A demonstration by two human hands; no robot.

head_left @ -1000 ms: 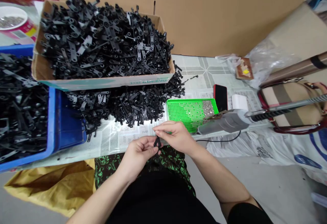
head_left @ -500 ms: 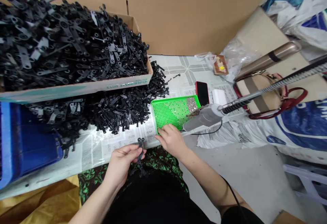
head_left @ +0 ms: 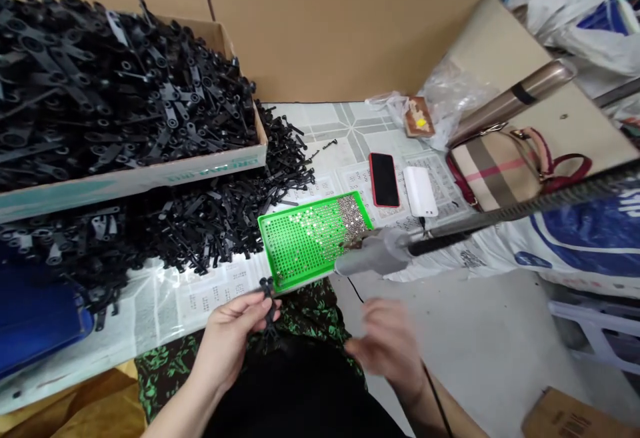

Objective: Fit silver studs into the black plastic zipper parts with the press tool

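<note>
Swings the right hand (head_left: 387, 338) away from the green tray (head_left: 280, 245), too blurred to tell its grip; pinches black parts (head_left: 267, 285) in the left hand (head_left: 233, 321) by the tray's near corner. Seems mid-reach, calling next for a steady left pinch.

A red-edged phone (head_left: 384, 181) lay right of centre, just beside a white device (head_left: 421, 191). Toward the upper right, a brown block (head_left: 419, 117) lay beside clear plastic (head_left: 457, 98), and a metallic flask (head_left: 550, 79) showed above a striped handbag (head_left: 493, 171). Yellow cloth (head_left: 100, 401) showed at lower left, a cardboard box (head_left: 570, 418) at lower right.
</note>
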